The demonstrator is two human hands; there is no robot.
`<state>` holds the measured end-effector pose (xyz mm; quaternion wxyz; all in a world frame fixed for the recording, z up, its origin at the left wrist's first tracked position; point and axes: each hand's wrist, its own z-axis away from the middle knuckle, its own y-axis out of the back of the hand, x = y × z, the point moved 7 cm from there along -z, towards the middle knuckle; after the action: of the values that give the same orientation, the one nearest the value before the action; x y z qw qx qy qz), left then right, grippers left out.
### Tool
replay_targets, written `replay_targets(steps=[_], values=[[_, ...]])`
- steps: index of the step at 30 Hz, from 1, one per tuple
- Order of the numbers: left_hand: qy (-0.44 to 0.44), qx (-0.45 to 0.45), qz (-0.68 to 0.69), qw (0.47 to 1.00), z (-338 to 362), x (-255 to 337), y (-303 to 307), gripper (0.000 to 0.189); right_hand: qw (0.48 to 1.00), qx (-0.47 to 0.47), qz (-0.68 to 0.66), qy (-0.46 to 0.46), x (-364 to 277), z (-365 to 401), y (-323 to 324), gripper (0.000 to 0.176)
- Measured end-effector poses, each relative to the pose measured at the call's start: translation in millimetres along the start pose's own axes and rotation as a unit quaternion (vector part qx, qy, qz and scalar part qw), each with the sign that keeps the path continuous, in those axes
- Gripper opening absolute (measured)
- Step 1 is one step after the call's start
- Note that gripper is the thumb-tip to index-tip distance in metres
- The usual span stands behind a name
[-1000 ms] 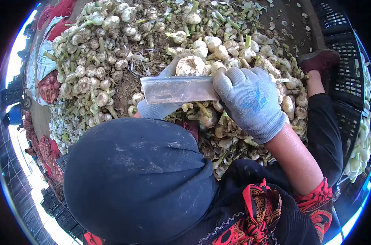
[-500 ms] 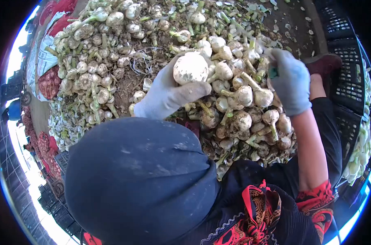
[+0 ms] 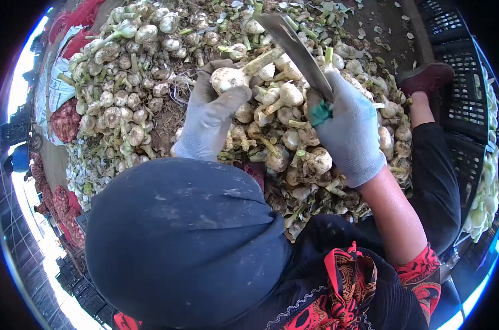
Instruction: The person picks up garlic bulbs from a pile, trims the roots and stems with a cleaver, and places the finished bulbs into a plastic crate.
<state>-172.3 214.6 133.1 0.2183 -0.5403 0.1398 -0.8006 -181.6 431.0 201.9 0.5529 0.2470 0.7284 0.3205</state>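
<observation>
My left hand [image 3: 210,113], in a grey-white glove, grips a garlic bulb [image 3: 227,80] whose thick stem points up and to the right. In my right hand [image 3: 348,124], also gloved, is a knife [image 3: 299,52] with a long flat blade and a green part at its handle. The blade slants up and left, its far end above the bulb's stem and close to it. Beneath both hands lies a heap of garlic [image 3: 321,161] with cut and uncut stems.
More garlic [image 3: 117,113] is piled at the left, near a red mesh sack [image 3: 65,121]. Black crates [image 3: 466,99] stand at the right beside a dark red shoe [image 3: 427,80]. A dark cloth-covered head [image 3: 183,242] fills the lower left.
My right hand has moved left towards my left hand, and the knife blade now shows clearly. The held bulb has turned, so its stem is visible, and has shifted left.
</observation>
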Motion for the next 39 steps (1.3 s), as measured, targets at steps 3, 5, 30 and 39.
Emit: replay_targets(steps=[3,5,30,39], values=[[-0.069,-0.113,-0.043,0.99,0,5,-21,0.069,0.997,0.056,-0.005,0.058,-20,-14,6,0.017],[-0.064,-0.179,0.037,0.981,2,9,-35,0.061,0.997,0.047,0.026,0.052,-15,-17,4,0.015],[0.144,-0.257,0.212,0.932,-4,-15,-58,0.072,0.991,0.016,0.104,0.079,42,6,25,0.016],[0.004,-0.004,-0.357,0.934,-50,-17,43,0.045,0.994,0.055,0.052,-0.079,86,38,89,0.025]])
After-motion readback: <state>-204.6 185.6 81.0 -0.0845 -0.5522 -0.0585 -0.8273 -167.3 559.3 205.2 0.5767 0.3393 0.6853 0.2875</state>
